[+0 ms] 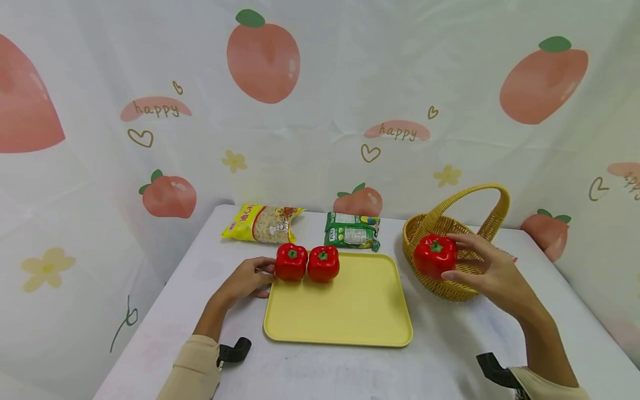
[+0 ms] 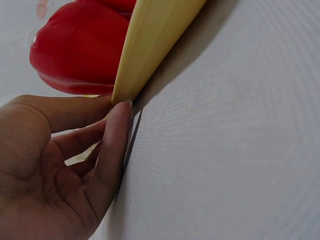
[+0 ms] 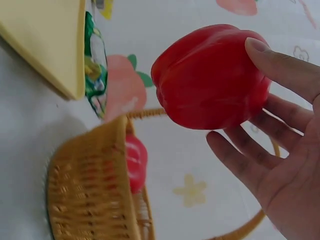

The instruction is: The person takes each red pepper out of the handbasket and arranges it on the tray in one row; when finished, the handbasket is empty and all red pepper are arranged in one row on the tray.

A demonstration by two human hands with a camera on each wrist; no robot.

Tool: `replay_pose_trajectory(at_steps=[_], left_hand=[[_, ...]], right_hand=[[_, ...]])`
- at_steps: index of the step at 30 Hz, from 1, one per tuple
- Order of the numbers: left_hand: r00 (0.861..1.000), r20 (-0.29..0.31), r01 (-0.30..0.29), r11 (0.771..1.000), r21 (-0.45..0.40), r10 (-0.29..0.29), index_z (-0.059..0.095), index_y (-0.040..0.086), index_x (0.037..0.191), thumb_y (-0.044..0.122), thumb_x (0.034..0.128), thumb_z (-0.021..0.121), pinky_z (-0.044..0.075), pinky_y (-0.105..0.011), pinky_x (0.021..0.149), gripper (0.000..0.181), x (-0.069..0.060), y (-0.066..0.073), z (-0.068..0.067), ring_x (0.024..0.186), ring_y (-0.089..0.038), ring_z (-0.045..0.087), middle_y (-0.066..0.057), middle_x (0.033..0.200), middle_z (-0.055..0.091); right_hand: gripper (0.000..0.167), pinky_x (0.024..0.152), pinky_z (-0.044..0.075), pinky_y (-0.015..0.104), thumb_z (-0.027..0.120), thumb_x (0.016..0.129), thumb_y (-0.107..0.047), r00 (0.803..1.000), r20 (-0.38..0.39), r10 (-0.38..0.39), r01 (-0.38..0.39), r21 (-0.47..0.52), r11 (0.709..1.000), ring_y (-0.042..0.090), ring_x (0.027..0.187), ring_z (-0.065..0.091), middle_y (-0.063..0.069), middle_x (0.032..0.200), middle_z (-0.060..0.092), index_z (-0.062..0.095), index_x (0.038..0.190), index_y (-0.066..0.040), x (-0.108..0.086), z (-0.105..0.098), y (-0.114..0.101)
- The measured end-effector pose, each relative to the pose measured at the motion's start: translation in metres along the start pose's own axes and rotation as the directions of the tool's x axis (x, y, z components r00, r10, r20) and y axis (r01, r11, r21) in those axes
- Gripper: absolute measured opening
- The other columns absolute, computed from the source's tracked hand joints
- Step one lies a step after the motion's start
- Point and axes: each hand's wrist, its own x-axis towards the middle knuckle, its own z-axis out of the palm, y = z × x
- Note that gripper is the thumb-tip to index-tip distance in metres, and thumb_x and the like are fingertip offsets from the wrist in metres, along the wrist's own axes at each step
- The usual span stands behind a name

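Note:
My right hand (image 1: 482,266) holds a red bell pepper (image 1: 435,255) between thumb and fingers, above the front of a wicker basket (image 1: 450,291). The right wrist view shows this pepper gripped at one end, with another red pepper (image 3: 136,162) lower inside the basket. At the left edge of a yellow tray (image 1: 340,311), my left hand (image 1: 247,280) pinches the rim, its thumb low by the table. Two red bell peppers, one at the left (image 1: 291,262) and one beside it (image 1: 323,264), sit at the tray's back left corner.
Behind the tray lie a yellow bag of pasta-like pieces (image 1: 265,224) and a green snack packet (image 1: 352,230). The basket's tall handle (image 1: 492,194) arches upward. A printed cloth (image 1: 310,144) hangs behind the white table (image 1: 300,369).

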Motion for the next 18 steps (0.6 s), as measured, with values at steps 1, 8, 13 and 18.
replay_pose_trajectory(at_steps=[1,8,13,18], left_hand=[[1.0,0.0,-0.001,1.0,0.001,0.001,0.059,0.003,0.146,0.012,0.0998,0.07,0.066,-0.033,0.075,0.049,0.0,0.0,0.0,0.102,-0.023,0.064,-0.015,0.13,0.062],[1.0,0.001,-0.007,1.0,-0.003,0.007,0.059,0.002,0.146,0.012,0.0995,0.07,0.066,-0.033,0.075,0.049,0.0,0.0,0.0,0.103,-0.024,0.064,-0.016,0.13,0.063],[1.0,-0.001,0.001,1.0,-0.005,-0.001,0.059,0.002,0.146,0.012,0.0997,0.07,0.066,-0.034,0.075,0.048,-0.001,0.001,0.0,0.103,-0.024,0.064,-0.016,0.131,0.063],[1.0,-0.002,0.007,1.0,-0.008,-0.007,0.059,0.003,0.146,0.012,0.0997,0.07,0.066,-0.034,0.076,0.049,-0.002,0.002,0.0,0.103,-0.024,0.065,-0.016,0.131,0.063]], right_hand=[[0.068,0.088,0.056,0.011,0.085,0.089,-0.012,1.0,0.008,-0.009,0.009,0.011,1.0,-0.006,0.111,0.063,0.004,0.144,0.057,0.057,0.151,-0.014,0.001,0.003,-0.001],[0.067,0.092,0.057,0.015,0.087,0.087,-0.006,0.996,0.023,-0.088,0.087,0.058,0.995,-0.001,0.113,0.064,0.007,0.139,0.06,0.059,0.148,-0.01,0.011,0.024,0.0],[0.067,0.09,0.06,0.02,0.088,0.087,-0.013,0.997,0.044,-0.066,0.064,0.054,0.997,0.011,0.113,0.063,0.01,0.139,0.061,0.059,0.147,-0.009,0.017,0.038,-0.002],[0.067,0.092,0.063,0.029,0.088,0.087,-0.016,0.995,0.069,-0.069,0.065,0.058,0.996,0.025,0.114,0.066,0.01,0.138,0.063,0.059,0.147,-0.01,0.025,0.051,-0.003]])
